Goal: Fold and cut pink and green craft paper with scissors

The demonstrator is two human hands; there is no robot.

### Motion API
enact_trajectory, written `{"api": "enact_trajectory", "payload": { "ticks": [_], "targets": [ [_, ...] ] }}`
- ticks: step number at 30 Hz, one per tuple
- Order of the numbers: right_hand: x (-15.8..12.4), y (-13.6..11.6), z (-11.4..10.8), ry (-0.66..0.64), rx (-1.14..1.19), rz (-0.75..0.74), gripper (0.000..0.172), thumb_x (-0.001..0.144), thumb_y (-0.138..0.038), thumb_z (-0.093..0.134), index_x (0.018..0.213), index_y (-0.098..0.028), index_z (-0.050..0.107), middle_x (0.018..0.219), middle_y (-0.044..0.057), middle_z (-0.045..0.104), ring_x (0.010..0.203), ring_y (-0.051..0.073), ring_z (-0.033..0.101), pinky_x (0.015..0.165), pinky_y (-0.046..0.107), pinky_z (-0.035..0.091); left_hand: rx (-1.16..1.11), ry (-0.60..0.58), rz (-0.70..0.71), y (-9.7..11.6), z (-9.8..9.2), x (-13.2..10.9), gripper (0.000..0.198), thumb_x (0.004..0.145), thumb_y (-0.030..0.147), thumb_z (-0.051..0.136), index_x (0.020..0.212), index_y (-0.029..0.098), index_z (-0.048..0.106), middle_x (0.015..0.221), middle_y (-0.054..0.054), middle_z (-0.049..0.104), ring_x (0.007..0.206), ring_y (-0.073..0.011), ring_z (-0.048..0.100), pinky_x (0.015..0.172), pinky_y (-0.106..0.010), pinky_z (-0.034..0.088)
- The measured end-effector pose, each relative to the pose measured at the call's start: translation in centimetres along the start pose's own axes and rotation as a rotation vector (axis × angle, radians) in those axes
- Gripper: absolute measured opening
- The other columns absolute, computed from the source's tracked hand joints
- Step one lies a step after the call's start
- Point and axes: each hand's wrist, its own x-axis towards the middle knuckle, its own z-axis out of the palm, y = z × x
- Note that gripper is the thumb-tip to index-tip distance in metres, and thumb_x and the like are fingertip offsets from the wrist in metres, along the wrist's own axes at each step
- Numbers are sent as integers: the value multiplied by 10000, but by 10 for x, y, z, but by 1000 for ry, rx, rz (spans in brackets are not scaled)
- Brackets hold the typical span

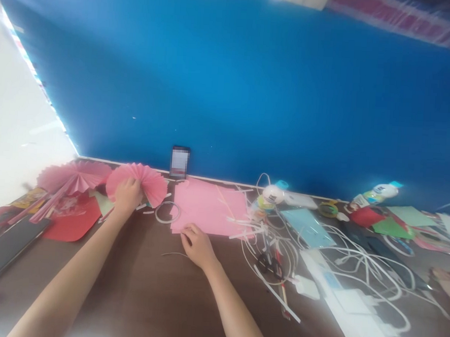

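The pink pleated paper fan (pixel 154 183) is at the tabletop's (pixel 137 290) far edge, toward its left corner, directly under the fingers of the left hand (pixel 128 195), which look bunched around its middle. Its spread is widest along that edge. The right hand (pixel 197 245) is farther from it, to the right and nearer the person; its curled fingertips meet the near left corner of the pink paper sheets (pixel 200 205), whose long axis follows the far edge. Whether they pinch paper I cannot tell.
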Motion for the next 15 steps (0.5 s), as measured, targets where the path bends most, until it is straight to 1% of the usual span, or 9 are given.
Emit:
{"api": "enact_trajectory", "payload": {
  "ticks": [4,9,12,15],
  "targets": [
    [-1,2,-3,9,13,35,201,830,-137,426,863,-197,615,894,42,593,824,129,561,740,227,438,-8,-28,-63,7,4,8,266,738,183,379,854,118,610,858,-144,598,824,-280,534,662,-339,342],
    [-1,3,-5,18,27,72,181,816,-119,439,829,-191,604,862,32,591,795,123,557,722,218,432,-74,-74,-197,12,9,21,304,713,167,379,886,135,628,854,-141,619,835,-287,552,694,-360,346],
    [-1,3,-5,13,34,71,176,812,-110,443,816,-187,601,837,25,588,777,118,553,706,209,427,-153,-137,-273,14,6,27,307,717,185,379,867,133,642,810,-146,622,785,-287,568,647,-353,358],
    [-2,2,-5,10,39,64,178,810,-103,442,802,-186,599,819,19,585,765,112,550,694,201,422,-201,-219,-267,17,-2,29,284,721,201,384,794,118,646,782,-153,617,742,-284,575,608,-340,362]
  ]
}}
